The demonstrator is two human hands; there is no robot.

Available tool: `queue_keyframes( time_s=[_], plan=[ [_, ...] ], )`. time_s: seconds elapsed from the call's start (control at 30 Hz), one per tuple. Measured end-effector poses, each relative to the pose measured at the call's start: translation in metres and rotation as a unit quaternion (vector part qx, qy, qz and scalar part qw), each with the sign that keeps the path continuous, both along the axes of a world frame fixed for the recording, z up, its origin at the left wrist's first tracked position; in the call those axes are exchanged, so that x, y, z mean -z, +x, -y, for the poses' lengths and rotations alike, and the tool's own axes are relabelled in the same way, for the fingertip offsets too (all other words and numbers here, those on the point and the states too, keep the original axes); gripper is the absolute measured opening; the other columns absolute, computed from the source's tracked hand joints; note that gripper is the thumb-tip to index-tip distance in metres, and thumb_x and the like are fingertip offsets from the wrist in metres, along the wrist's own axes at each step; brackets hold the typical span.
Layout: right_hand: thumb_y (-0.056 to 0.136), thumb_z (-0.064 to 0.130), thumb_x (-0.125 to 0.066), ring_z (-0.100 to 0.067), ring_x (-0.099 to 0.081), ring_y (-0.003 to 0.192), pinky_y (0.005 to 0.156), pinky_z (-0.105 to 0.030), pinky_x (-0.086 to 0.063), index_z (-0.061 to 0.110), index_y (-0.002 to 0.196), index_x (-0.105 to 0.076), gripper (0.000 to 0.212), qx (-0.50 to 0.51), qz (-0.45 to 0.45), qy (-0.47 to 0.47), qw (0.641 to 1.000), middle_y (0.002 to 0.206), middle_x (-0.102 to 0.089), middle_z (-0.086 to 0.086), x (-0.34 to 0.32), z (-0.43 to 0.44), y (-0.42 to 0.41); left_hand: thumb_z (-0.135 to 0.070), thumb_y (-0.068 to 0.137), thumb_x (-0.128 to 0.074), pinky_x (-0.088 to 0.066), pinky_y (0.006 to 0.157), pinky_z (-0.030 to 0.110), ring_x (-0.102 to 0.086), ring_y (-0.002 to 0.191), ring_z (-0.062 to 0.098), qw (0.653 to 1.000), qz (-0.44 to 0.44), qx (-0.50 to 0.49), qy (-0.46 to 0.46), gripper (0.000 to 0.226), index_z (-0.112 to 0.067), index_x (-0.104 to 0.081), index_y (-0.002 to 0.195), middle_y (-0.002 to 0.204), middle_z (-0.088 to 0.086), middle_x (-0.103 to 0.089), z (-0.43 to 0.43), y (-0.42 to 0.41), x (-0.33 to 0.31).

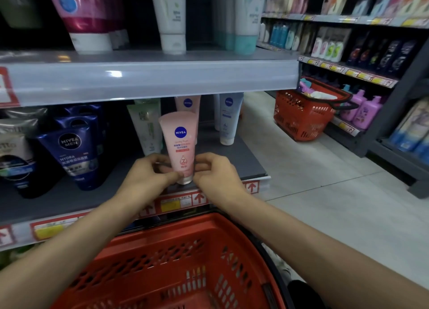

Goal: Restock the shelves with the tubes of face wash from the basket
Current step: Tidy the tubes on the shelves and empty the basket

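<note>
A pink Nivea face wash tube stands cap-down near the front edge of the grey lower shelf. My left hand pinches its lower part from the left and my right hand pinches it from the right. A second pink tube stands right behind it. The red basket sits below my arms, and the part of its inside that shows holds no tubes.
Dark blue Nivea Men tubes stand to the left, a pale green tube and a white-blue tube flank the pink ones. The upper shelf overhangs. Another red basket with goods sits on the aisle floor to the right.
</note>
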State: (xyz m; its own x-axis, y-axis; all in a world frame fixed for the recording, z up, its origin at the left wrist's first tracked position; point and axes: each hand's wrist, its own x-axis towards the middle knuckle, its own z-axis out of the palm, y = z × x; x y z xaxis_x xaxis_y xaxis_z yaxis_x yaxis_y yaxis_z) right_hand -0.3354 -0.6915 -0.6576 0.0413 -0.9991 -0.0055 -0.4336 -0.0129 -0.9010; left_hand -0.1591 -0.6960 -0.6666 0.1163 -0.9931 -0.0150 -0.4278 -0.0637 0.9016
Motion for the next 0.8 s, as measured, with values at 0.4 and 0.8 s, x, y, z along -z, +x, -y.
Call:
queue_keyframes(
  time_s=[0.4,0.8],
  plan=[
    [0.088,0.002,-0.059,-0.009,-0.072,0.102,0.094,-0.027,-0.058,0.015,0.125,-0.070,0.041,0.018,-0.042,-0.059,0.997,0.108,-0.078,0.003,0.002,-0.002,-0.005,-0.036,0.067,-0.088,-0.063,0.088,0.047,-0.077,0.082,0.014,0.999,-0.002,-0.025,-0.023,0.034,-0.026,-0.073,0.095,0.083,-0.008,-0.079,0.002,-0.015,0.000],
    [0.086,0.011,-0.071,-0.006,-0.072,0.095,0.088,-0.029,-0.060,0.018,0.122,-0.071,0.037,0.048,-0.034,-0.056,0.997,0.101,-0.078,0.006,0.000,0.006,-0.005,-0.033,0.077,-0.091,-0.058,0.074,0.027,-0.074,0.080,0.003,0.999,0.022,-0.037,-0.032,0.026,-0.028,-0.073,0.095,0.084,-0.010,-0.078,0.004,-0.019,-0.004]
  ],
)
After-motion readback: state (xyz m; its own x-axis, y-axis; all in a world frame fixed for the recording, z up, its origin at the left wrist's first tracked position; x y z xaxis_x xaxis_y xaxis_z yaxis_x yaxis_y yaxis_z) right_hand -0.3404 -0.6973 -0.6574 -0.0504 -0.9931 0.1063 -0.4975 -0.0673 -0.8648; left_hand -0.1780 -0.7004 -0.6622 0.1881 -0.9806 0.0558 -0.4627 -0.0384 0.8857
